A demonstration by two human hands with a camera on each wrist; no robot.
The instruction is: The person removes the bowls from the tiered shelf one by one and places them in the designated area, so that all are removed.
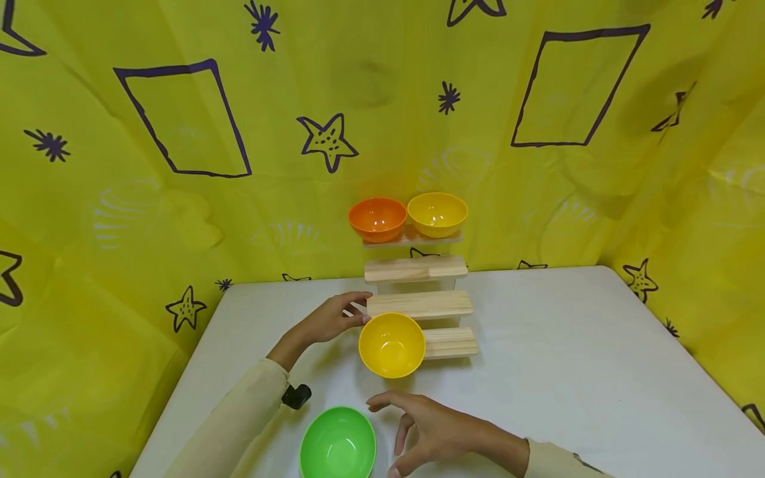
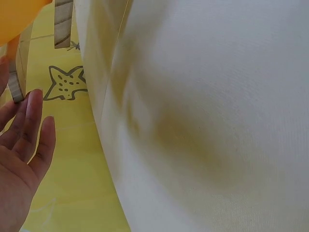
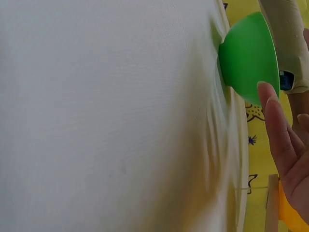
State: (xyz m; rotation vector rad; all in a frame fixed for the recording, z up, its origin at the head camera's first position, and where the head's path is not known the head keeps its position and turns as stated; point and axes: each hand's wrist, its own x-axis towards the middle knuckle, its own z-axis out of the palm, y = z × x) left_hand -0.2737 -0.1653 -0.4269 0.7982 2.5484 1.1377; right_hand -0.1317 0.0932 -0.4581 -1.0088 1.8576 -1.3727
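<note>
A yellow bowl (image 1: pixel 392 345) sits at the left end of the lowest step of a wooden stepped rack (image 1: pixel 418 304). My left hand (image 1: pixel 331 320) is at the rack's left side, fingertips right at the end of a plank and the thumb close to the yellow bowl's rim. In the left wrist view its fingers (image 2: pixel 35 113) extend loosely beside the plank's end. Nearer to me, a green bowl (image 1: pixel 338 443) stands upright on the table. Just right of it my right hand (image 1: pixel 439 428) hovers, thumb and fingers spread apart with nothing between them.
On the rack's top step stand an orange bowl (image 1: pixel 378 220) and a second yellow bowl (image 1: pixel 438 215), side by side. The white table (image 1: pixel 568 372) reaches back to a patterned yellow curtain (image 1: pixel 287 219) that also closes off both sides.
</note>
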